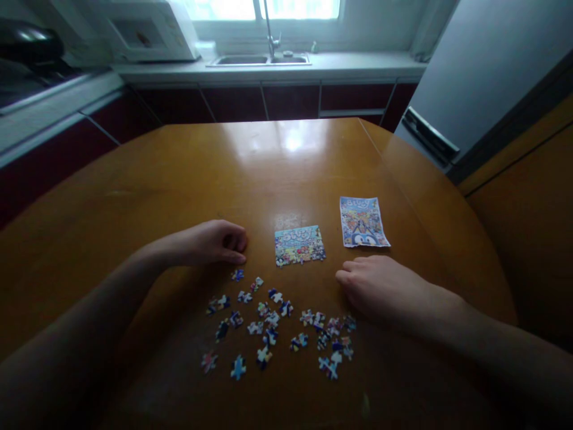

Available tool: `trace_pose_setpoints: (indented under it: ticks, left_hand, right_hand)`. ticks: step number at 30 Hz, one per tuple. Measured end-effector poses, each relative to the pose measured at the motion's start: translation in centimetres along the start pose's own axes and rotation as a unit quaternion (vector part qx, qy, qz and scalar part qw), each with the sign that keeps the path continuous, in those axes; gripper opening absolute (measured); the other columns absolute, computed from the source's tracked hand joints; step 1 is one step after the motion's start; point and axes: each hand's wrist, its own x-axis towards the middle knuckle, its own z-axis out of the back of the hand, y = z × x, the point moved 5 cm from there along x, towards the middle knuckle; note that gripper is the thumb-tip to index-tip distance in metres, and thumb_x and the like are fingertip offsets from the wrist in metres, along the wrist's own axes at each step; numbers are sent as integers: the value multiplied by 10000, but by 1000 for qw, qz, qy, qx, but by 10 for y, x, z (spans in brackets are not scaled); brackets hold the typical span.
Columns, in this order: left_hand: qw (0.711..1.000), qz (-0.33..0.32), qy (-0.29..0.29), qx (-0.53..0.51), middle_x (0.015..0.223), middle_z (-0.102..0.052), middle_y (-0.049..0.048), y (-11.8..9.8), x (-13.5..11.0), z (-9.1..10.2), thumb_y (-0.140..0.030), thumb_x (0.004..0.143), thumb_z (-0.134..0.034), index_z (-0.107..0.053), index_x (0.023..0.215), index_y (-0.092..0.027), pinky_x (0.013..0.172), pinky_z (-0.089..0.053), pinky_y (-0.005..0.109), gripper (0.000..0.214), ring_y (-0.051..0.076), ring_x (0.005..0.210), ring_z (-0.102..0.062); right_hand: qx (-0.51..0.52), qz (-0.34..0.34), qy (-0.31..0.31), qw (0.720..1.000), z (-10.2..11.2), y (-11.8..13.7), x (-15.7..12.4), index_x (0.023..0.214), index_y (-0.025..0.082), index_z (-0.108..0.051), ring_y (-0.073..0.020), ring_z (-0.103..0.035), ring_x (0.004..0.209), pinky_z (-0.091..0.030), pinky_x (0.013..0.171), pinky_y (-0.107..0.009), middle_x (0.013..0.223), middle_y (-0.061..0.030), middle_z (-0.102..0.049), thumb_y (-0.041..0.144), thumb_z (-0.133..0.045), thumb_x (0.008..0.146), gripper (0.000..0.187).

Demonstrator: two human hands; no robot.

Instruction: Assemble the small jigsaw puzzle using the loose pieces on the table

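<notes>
My left hand point(210, 242) rests on the wooden table point(179, 179) with its fingers curled under; nothing shows in them. A partly joined block of colourful jigsaw pieces point(299, 245) lies just right of it. My right hand point(380, 286) lies knuckles up on the table, fingers bent down, below a printed picture card point(362, 222). Several loose jigsaw pieces point(273, 325) are scattered between and in front of both hands. Whether the right fingers press a piece is hidden.
Beyond the table runs a kitchen counter with a sink and tap point(268, 57) under a bright window. A white microwave point(143, 30) stands at the back left. A grey fridge point(483, 77) is at the right, beside the table's edge.
</notes>
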Motion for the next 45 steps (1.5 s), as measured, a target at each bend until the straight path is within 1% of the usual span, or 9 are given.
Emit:
trace_pose_setpoints:
  ticks: [7, 13, 19, 24, 28, 32, 38, 41, 45]
  left_hand:
    - [1000, -12, -7, -2, 656, -536, -22, -4, -2, -1, -418, 766, -688, -604, 766, -165, 522, -313, 212, 267, 99, 583, -443]
    - [1000, -19, -18, -7, 658, -539, -22, -9, -5, -1, -422, 755, -698, -612, 785, -160, 534, -305, 218, 277, 102, 595, -456]
    - [999, -23, -27, 1, 659, -552, -21, -9, -4, -1, -400, 753, -711, -627, 799, -156, 538, -316, 225, 263, 101, 587, -464]
    - [999, -34, -28, 5, 657, -554, -21, -8, -4, -2, -406, 756, -709, -635, 804, -158, 541, -309, 226, 263, 103, 594, -468]
    - [999, -32, -26, 3, 660, -550, -19, -9, -4, -2, -413, 751, -708, -628, 793, -157, 537, -301, 226, 272, 103, 593, -468]
    - [999, -32, -26, 2, 666, -557, -19, -7, -3, -2, -425, 754, -707, -635, 805, -162, 545, -300, 227, 278, 101, 598, -467]
    - [999, -34, -27, -1, 670, -562, -17, -6, -3, -1, -437, 753, -710, -639, 802, -163, 539, -297, 232, 287, 101, 593, -467]
    - [999, -40, -29, -4, 672, -563, -15, -7, -3, -1, -430, 750, -712, -641, 803, -160, 535, -287, 226, 284, 98, 592, -470]
    - [999, -37, -25, -3, 671, -560, -14, -6, -3, -2, -418, 758, -703, -638, 811, -156, 535, -288, 221, 275, 93, 586, -464]
  right_hand:
    - [2, -5, 8, 1000, 1, -2, 1, 756, 169, -638, -169, -622, 675, -419, 627, -289, 765, -56, -694, 155, -518, 892, 182]
    - [26, -12, 7, 1000, -1, -6, 0, 744, 181, -620, -171, -629, 700, -418, 646, -282, 781, -55, -692, 167, -526, 878, 164]
    - [41, -17, 25, 999, -4, -10, -1, 749, 192, -610, -175, -625, 712, -424, 654, -286, 790, -48, -685, 197, -508, 893, 178]
    - [42, -5, 20, 999, 0, -10, -3, 744, 189, -609, -155, -602, 684, -426, 653, -274, 777, -38, -666, 202, -513, 900, 183]
    - [63, 22, -9, 998, 8, -3, 0, 720, 186, -608, -131, -574, 679, -410, 645, -250, 768, -25, -641, 168, -529, 895, 192]
    - [96, 64, -53, 992, 11, 13, 5, 745, 186, -635, -120, -544, 687, -378, 619, -248, 797, -20, -620, 175, -573, 884, 153]
    - [147, 68, -68, 984, 4, 27, 9, 822, 187, -677, -128, -548, 728, -389, 647, -261, 844, -34, -611, 226, -528, 942, 196]
    - [169, 69, -79, 980, -1, 27, 11, 883, 197, -698, -129, -548, 746, -393, 659, -262, 864, -37, -611, 205, -530, 935, 176]
    - [176, 67, -87, 978, -7, 21, 16, 909, 198, -715, -127, -533, 722, -386, 640, -263, 860, -37, -606, 230, -557, 923, 162]
